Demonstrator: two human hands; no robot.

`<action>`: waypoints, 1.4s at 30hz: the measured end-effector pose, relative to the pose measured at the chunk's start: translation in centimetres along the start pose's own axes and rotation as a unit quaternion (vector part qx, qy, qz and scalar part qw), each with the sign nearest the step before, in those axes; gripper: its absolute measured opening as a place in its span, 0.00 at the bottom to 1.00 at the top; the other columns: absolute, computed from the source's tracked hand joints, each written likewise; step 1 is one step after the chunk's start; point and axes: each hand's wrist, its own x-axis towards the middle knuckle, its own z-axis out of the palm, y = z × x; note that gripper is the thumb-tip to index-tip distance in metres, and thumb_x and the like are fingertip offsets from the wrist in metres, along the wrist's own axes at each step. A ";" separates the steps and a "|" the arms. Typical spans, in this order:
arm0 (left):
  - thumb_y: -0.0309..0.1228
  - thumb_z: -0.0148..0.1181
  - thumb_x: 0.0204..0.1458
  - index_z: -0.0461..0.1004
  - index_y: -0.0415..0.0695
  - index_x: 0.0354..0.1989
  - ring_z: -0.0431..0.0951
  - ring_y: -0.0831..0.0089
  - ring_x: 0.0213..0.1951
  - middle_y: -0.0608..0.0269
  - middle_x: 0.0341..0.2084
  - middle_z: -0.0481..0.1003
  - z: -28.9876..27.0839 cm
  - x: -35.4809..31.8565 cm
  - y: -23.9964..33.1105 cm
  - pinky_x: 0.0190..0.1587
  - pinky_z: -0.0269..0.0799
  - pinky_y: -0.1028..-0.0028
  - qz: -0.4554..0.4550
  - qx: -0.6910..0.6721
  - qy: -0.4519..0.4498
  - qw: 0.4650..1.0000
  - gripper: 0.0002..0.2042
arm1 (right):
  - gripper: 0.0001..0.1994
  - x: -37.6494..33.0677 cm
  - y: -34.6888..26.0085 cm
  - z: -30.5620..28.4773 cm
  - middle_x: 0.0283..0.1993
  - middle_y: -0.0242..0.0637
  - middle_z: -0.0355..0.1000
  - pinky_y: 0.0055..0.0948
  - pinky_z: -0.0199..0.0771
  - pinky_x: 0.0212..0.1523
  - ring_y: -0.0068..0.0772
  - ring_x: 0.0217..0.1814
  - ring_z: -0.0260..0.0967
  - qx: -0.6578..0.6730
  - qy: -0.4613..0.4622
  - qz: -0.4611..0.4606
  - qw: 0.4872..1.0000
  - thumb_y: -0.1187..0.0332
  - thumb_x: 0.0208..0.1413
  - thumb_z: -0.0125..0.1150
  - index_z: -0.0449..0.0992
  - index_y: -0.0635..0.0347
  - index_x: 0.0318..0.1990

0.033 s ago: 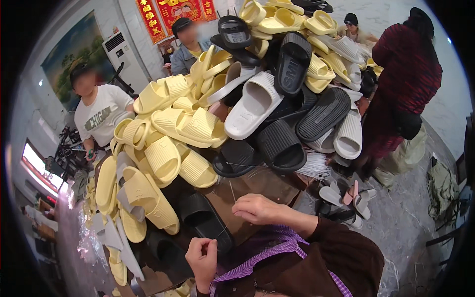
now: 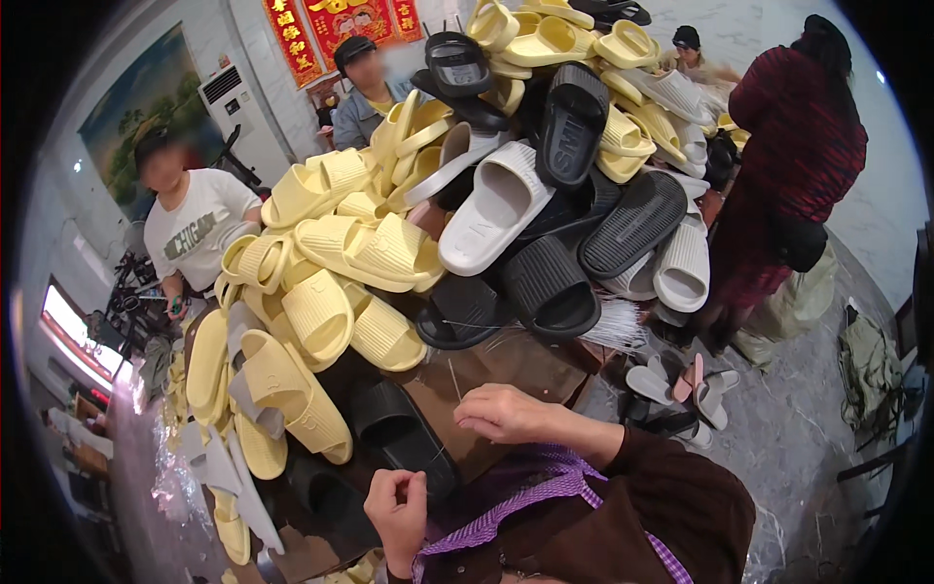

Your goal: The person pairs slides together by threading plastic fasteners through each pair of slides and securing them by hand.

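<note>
Slide sandals lie heaped in a tall pile (image 2: 457, 195) across the brown work table (image 2: 525, 365), pale yellow ones on the person's left, black, grey and white ones toward the right. At the lower edge, the left hand (image 2: 399, 506) is curled into a loose fist, its thumb and forefinger pressed together; whether they pinch anything is too small to tell, though a thin pale thread (image 2: 454, 380) shows faintly above the table between the hands. The right hand (image 2: 506, 411) hovers over the bare table top, fingers drawn together and bent downward, knuckles up, its brown sleeve (image 2: 662, 487) with a purple checked cuff behind it. A black slide sandal (image 2: 404, 428) lies flat on the table just beside both hands, nearer the left one, with a yellow slide sandal (image 2: 292, 389) leaning at its left. A bundle of thin white strands (image 2: 613, 326) rests at the pile's right foot. Beyond the pile stand three other people: one in a white T-shirt (image 2: 195, 229) on the left, one in a grey jacket (image 2: 365, 102) at the back, and one in a dark red garment (image 2: 788, 156) on the right.
</note>
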 end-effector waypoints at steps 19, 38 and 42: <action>0.23 0.59 0.48 0.70 0.38 0.25 0.66 0.66 0.20 0.57 0.18 0.66 -0.3 -1.2 -4.0 0.24 0.65 0.71 0.151 0.107 0.062 0.981 0.04 | 0.12 -1.0 -1.1 2.4 0.31 0.47 0.71 0.43 0.69 0.35 0.50 0.35 0.70 0.024 -0.023 -0.004 0.999 0.73 0.50 0.55 0.69 0.62 0.42; 0.18 0.60 0.40 0.65 0.41 0.21 0.65 0.58 0.20 0.57 0.16 0.62 0.6 -2.0 -5.5 0.25 0.60 0.64 0.179 0.114 0.044 0.976 0.08 | 0.08 1.4 -1.5 5.6 0.31 0.41 0.70 0.39 0.69 0.35 0.46 0.35 0.69 0.074 -0.093 -0.053 0.992 0.72 0.49 0.59 0.72 0.61 0.38; 0.19 0.61 0.40 0.66 0.42 0.22 0.65 0.58 0.21 0.57 0.17 0.63 0.5 -2.1 -5.6 0.25 0.60 0.63 0.190 0.108 0.044 0.975 0.08 | 0.05 1.3 -1.8 5.7 0.29 0.40 0.69 0.39 0.68 0.34 0.44 0.33 0.68 0.075 -0.083 -0.052 0.992 0.72 0.49 0.59 0.72 0.61 0.33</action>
